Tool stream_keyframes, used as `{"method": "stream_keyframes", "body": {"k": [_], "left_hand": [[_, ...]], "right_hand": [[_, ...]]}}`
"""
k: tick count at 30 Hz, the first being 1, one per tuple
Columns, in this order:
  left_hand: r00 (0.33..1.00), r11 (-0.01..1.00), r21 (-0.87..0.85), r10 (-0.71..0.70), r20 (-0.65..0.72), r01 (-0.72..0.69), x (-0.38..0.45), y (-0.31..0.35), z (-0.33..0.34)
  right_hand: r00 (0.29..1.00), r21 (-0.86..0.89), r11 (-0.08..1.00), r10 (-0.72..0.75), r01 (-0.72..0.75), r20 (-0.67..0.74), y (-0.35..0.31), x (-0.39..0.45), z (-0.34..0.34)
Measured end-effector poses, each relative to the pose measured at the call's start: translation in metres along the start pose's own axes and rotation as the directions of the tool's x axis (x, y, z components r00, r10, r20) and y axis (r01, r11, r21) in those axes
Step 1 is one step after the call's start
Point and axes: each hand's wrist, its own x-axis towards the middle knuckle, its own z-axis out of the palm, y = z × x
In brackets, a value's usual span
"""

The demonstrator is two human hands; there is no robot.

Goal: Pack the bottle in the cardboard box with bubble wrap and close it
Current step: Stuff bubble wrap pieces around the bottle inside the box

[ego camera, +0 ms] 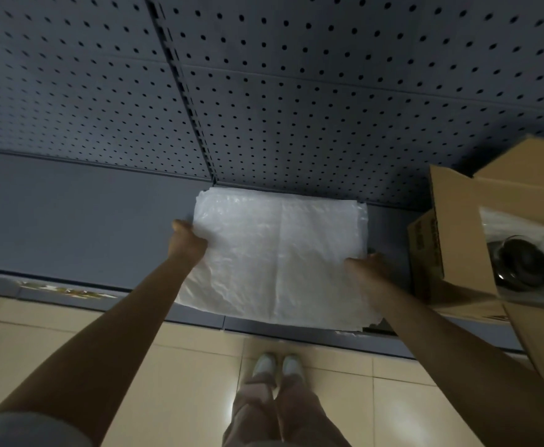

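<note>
A white sheet of bubble wrap [277,256] lies spread on the grey shelf [80,221], on top of a stack of more sheets. My left hand [188,240] grips its left edge and my right hand [365,269] grips its right edge. At the right stands an open cardboard box [457,227] with its flaps up. Inside it lies a dark bottle [522,266] on some white bubble wrap [515,227].
A grey pegboard wall [296,91] rises behind the shelf. The shelf's front edge [264,327] runs across the view above a beige tiled floor [183,366], where my legs and shoes [277,366] show. One box flap [541,343] hangs over the shelf edge at the right.
</note>
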Motion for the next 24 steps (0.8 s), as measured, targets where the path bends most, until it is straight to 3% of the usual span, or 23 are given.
{"method": "stream_keyframes", "body": {"k": [3,7,12,15,19,21,24], "left_hand": [[0.993,0.983,-0.168,-0.061,0.1,0.078,-0.006,0.009,-0.009],[0.944,0.979,-0.156,-0.077,0.322,0.133,-0.019,0.02,-0.024],[0.837,0.943,-0.296,0.038,0.545,0.15,-0.043,0.049,-0.033],[0.765,0.939,-0.323,0.125,0.631,0.113,-0.058,0.067,-0.029],[0.696,0.902,-0.405,0.193,0.691,0.151,-0.072,0.08,-0.017],[0.716,0.893,-0.419,0.186,0.673,0.162,-0.076,0.08,-0.014],[0.807,0.85,-0.479,0.119,0.579,0.219,-0.079,0.07,-0.009]], "right_hand": [[0.99,0.033,0.999,0.027,-0.032,0.135,-0.008,-0.013,-0.017],[0.97,0.145,0.989,-0.073,0.039,0.233,-0.024,-0.035,-0.035],[0.927,0.104,0.983,-0.175,0.149,0.332,-0.066,-0.072,-0.027],[0.871,0.07,0.974,-0.225,0.217,0.436,-0.09,-0.098,-0.009],[0.75,0.211,0.927,-0.376,0.312,0.545,-0.095,-0.131,0.026],[0.717,0.156,0.899,-0.422,0.408,0.555,-0.089,-0.143,0.039],[0.645,0.105,0.834,-0.493,0.542,0.584,-0.075,-0.147,0.047]]}}
